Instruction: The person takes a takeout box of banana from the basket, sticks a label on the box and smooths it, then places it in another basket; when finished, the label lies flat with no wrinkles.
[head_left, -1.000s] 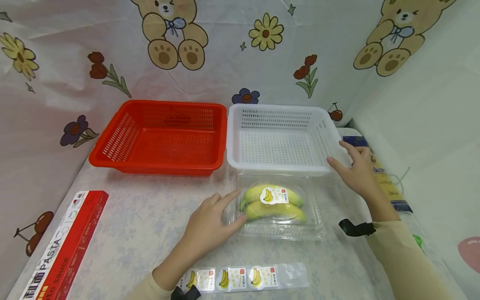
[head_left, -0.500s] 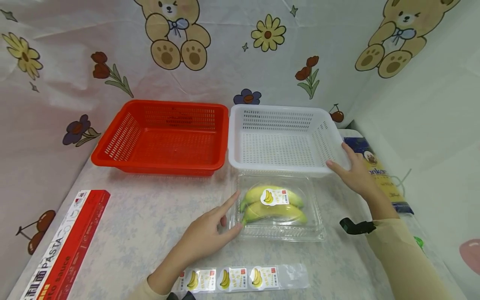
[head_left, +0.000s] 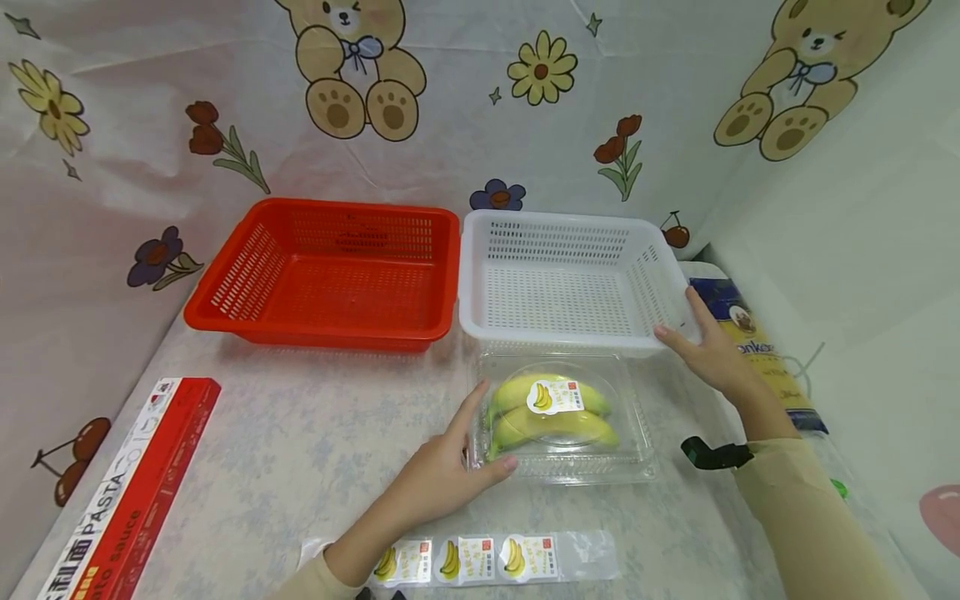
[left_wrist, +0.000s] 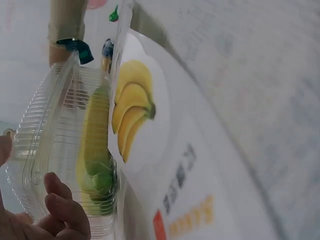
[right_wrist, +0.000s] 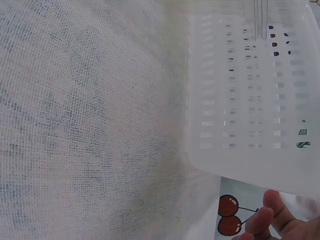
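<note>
A clear plastic clamshell box [head_left: 637, 450] lies on the cloth-covered table, with two yellow-green bananas [head_left: 555, 427] inside and a banana sticker [head_left: 555, 397] on its lid. My left hand [head_left: 442, 471] touches its left front corner, index finger extended along the side and thumb over the front edge. In the left wrist view, some fingers [left_wrist: 67, 212] bend beside the box wall. My right hand [head_left: 716, 354] rests at the right front corner of the white basket [head_left: 570, 340], thumb on the rim and index finger along the right side.
A red basket [head_left: 330, 333] stands left of the white one. A strip of banana stickers [head_left: 465, 560] lies at the front. There is a red pasta box [head_left: 142, 492] on the left and a blue-yellow package [head_left: 765, 358] on the right.
My left hand has moved right and closer around the clamshell's left front corner, and the box has shifted slightly right. The right hand has settled against the white basket's corner.
</note>
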